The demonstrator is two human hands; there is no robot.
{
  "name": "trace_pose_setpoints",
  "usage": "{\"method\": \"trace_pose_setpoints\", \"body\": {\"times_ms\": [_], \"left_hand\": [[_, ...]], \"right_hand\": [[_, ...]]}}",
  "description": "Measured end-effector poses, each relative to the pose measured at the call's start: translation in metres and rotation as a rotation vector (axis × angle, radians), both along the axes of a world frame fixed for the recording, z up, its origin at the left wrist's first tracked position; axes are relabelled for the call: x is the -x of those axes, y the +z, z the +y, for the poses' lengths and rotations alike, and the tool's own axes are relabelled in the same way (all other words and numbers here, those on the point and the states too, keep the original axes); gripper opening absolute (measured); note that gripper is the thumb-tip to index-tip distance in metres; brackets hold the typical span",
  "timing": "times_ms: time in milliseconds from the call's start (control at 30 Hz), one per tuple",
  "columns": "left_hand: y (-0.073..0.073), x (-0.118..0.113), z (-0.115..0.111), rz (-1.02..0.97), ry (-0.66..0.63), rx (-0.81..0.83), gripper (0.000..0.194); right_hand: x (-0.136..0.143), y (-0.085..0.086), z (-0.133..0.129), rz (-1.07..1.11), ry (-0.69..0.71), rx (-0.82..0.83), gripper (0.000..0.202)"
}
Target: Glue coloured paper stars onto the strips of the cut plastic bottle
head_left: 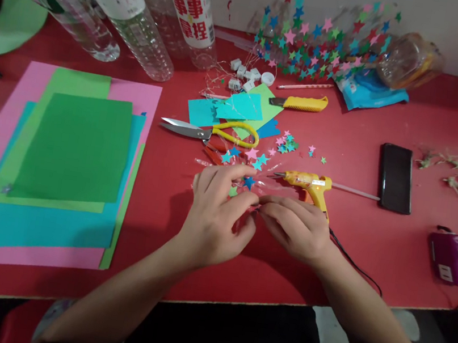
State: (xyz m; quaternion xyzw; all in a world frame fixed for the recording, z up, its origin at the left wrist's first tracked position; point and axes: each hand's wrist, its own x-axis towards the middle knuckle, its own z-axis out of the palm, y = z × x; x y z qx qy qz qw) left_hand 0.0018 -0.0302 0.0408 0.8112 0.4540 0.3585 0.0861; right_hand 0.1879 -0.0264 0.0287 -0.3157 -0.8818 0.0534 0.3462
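My left hand (220, 213) is curled, its thumb and fingertips close to those of my right hand (296, 227). The two hands meet over the table, pinching something tiny that I cannot make out between the fingertips. Just beyond my left fingers, clear plastic strips with blue, pink and green foam stars, such as a blue star (248, 182), fan out. A yellow hot glue gun (307, 182) lies beside my right hand, a glue stick in its back. Yellow-handled scissors (213, 132) lie beyond my left hand, and a small pile of loose stars (287, 143) is near them.
Foam sheets (73, 148) are stacked at left, with plastic bottles (192, 11) behind. A box cutter (303, 102), string lights (243, 75) and a star-covered clear piece (317, 41) are at the back. A phone (395, 178) and a purple power adapter (452, 259) lie right.
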Motion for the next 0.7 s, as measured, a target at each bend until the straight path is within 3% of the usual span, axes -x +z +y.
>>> {"method": "trace_pose_setpoints", "body": {"times_ms": [433, 700], "left_hand": [[0.0016, 0.0008, 0.0006, -0.058, -0.01, 0.022, 0.01], [0.0022, -0.0007, -0.0004, -0.09, 0.03, 0.104, 0.01]], "right_hand": [[0.0033, 0.0037, 0.0003, 0.037, -0.022, 0.065, 0.015], [0.0076, 0.0073, -0.0007, 0.144, -0.078, 0.292, 0.012]]}}
